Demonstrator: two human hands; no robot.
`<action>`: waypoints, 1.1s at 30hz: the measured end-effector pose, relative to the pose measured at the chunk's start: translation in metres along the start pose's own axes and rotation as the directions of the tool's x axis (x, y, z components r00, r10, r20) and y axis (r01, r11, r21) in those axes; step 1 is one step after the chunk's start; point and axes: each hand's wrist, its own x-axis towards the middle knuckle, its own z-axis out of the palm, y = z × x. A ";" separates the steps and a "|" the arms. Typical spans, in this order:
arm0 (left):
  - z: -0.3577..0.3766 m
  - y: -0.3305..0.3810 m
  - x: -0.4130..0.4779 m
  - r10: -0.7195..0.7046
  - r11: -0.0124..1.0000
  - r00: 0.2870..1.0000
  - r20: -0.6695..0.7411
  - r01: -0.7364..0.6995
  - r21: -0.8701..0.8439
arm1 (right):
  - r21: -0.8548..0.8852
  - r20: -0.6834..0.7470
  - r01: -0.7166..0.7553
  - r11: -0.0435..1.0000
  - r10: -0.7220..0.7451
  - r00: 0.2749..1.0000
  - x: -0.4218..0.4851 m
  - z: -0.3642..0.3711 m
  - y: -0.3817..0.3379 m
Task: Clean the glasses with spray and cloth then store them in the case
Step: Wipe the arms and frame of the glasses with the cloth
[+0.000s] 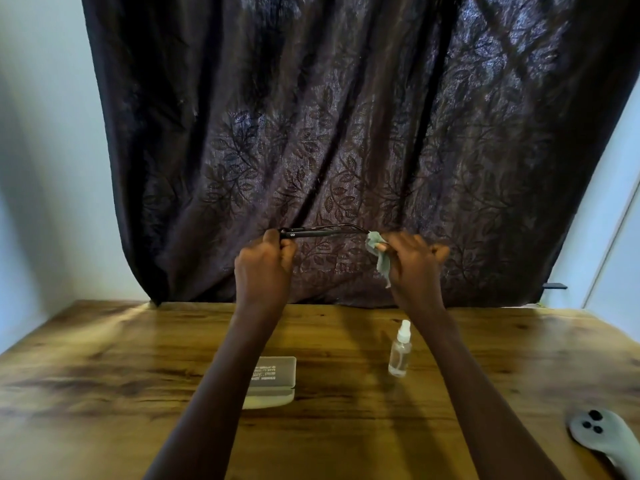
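Softly crumpled cloth point(379, 254) touches slim glasses point(322, 232).

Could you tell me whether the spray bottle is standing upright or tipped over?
Upright. The spray bottle stands on its base on the table, with its white nozzle end at the top.

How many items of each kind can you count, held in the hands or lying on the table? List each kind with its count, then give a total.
glasses: 1
cleaning cloth: 1
spray bottle: 1
glasses case: 1
grey controller: 1
Total: 5
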 end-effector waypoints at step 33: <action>0.008 -0.003 -0.001 0.017 1.000 1.000 0.010 -0.017 0.026 | -0.140 0.025 0.006 0.990 -0.003 1.000 -0.002 0.003 0.007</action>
